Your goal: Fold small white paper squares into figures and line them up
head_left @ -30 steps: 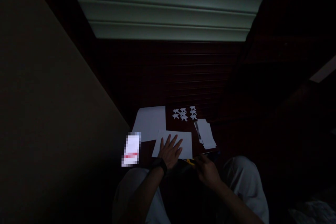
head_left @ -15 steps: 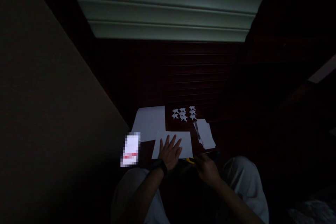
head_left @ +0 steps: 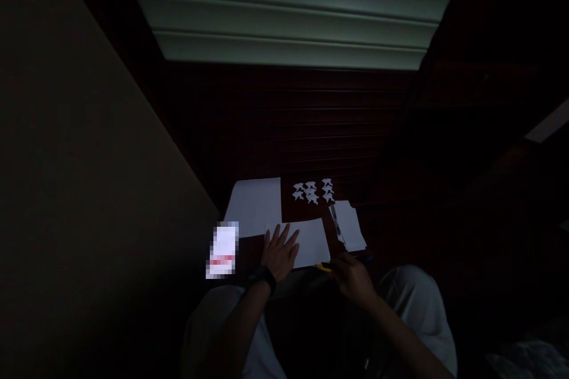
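Note:
A white sheet of paper (head_left: 309,240) lies at the near edge of a small dark table (head_left: 249,249). My left hand (head_left: 280,253) rests flat on its left part, fingers spread. Just past the sheet's near right corner, my right hand (head_left: 353,278) is closed around a yellow and black utility knife (head_left: 324,266). The knife's front end points left along the paper's near edge; its blade is too dark to make out. Behind the left hand lies a larger white sheet (head_left: 255,204), and the smaller sheet meets its near right corner.
Several small folded white paper shapes (head_left: 311,190) stand in groups at the table's back. To the right is a stack of white paper (head_left: 350,228) with a dark strip along its left side. A blurred-out bright phone-like screen (head_left: 223,250) is at the left. A wall (head_left: 111,160) rises on the left.
My left hand has slid slightly left on the paper. The sheet has turned a little, its right end shifting right. My right hand keeps the knife near the same corner.

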The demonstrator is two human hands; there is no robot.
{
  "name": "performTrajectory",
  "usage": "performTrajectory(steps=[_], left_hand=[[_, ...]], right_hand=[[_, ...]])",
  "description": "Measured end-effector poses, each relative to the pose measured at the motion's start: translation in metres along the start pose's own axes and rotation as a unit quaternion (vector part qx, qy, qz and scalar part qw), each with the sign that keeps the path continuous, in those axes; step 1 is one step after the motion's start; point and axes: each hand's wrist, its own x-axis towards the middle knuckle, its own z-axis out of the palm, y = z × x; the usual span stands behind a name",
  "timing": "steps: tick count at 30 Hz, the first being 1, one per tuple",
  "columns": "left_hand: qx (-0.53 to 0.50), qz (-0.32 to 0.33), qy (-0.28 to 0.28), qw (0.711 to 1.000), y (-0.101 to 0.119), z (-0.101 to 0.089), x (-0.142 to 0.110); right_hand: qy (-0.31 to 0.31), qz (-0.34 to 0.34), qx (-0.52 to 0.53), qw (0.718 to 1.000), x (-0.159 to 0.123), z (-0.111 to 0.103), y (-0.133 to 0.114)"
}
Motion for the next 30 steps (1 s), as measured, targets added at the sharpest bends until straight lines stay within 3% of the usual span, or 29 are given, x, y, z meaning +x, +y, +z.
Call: performTrajectory(steps=[5,14,30], left_hand=[[0.000,-0.008,0.003,1.000,0.005,0.000,-0.001],[0.003,-0.009,-0.004,1.000,0.006,-0.001,-0.001],[0.005,-0.013,-0.008,1.000,0.008,0.001,0.000]], right_hand=[[-0.010,0.012,-0.012,1.000,-0.002,0.000,-0.006],[0.011,-0.021,0.002,1.000,-0.003,0.013,0.006],[0.005,-0.033,-0.012,0.999,-0.004,0.018,-0.006]])
